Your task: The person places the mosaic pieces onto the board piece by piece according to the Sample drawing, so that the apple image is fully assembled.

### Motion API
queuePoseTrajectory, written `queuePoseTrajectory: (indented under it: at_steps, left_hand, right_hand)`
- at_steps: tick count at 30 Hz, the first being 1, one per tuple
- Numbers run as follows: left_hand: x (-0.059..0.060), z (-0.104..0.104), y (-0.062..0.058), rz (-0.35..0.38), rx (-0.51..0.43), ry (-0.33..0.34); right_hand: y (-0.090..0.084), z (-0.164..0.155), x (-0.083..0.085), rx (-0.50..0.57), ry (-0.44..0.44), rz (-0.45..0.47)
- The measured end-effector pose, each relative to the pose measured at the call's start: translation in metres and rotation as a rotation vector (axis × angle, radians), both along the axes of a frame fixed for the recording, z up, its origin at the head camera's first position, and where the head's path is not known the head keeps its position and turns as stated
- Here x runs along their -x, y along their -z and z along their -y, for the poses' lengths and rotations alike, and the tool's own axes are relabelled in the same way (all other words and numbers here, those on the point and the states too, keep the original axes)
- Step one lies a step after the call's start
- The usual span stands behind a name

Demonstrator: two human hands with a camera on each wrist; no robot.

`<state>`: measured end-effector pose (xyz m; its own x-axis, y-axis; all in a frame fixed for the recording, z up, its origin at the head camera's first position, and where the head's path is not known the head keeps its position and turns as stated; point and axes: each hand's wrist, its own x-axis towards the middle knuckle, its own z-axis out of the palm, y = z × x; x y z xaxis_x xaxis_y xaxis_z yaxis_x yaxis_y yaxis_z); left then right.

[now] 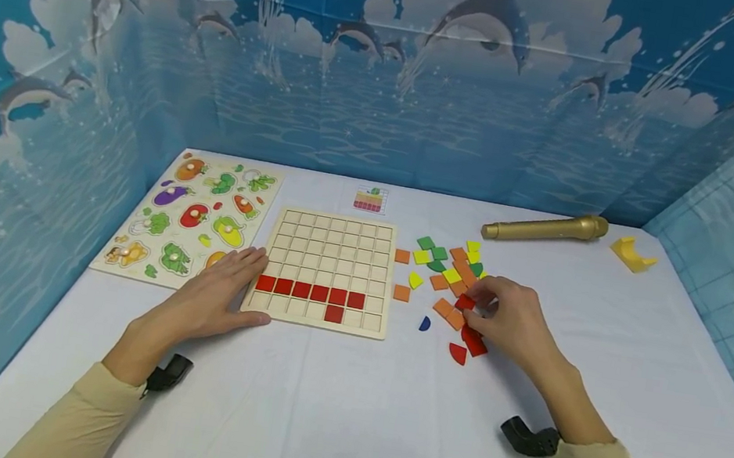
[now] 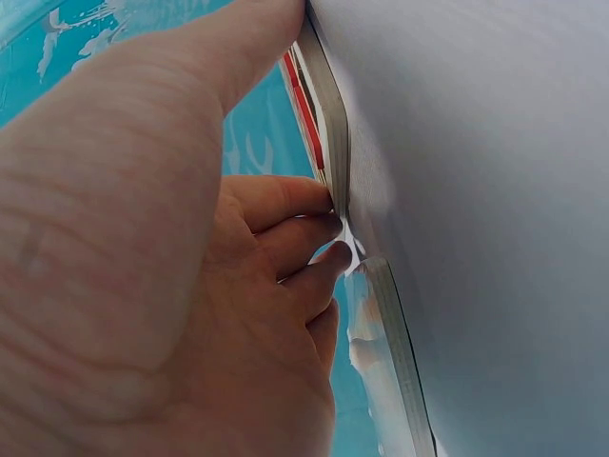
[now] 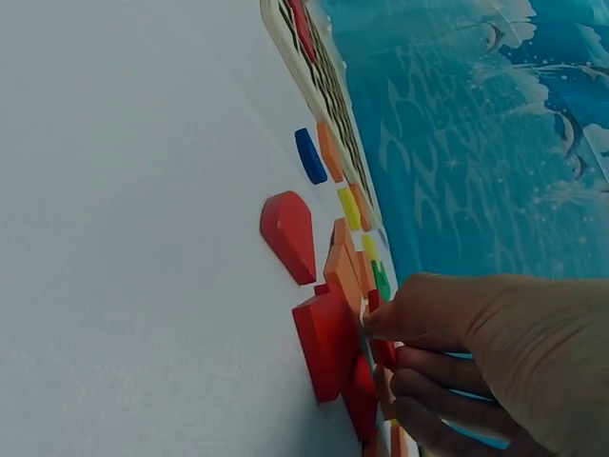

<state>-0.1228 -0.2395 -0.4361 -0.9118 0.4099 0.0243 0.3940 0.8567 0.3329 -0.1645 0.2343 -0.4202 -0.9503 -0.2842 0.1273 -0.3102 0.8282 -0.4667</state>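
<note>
Red piece (image 1: 465, 302) is pinched in your right hand (image 1: 513, 322), fingers clamped on it by the loose orange pieces (image 1: 442, 307), right of the wooden grid board (image 1: 328, 251). Your left hand (image 1: 209, 294) rests against the board's left edge, fingers loosely out, thumb spread apart.

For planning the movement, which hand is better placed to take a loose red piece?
Probably the right hand: it touches a red piece. The left hand rests at the grid board's left edge, farther from that piece.
</note>
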Motion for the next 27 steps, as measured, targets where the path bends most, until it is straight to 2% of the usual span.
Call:
queuePoseTrajectory:
  at_steps: [5,10,19,27]
  left_hand:
    - [0.0,-0.001,0.0,-0.003,-0.002,0.002]
    - [0.0,0.0,0.0,0.002,0.0,0.005]
    - [0.0,0.0,0.0,0.007,-0.002,-0.002]
    - [0.0,0.0,0.0,0.02,0.002,-0.011]
  right_hand:
    - [-0.003,0.007,0.002,0.022,-0.02,-0.014]
    - [-0.004,0.026,0.004,0.046,-0.072,0.009]
    - [-0.005,0.08,0.006,0.065,-0.286,-0.076]
    - [-0.003,0.122,0.004,0.081,-0.39,-0.041]
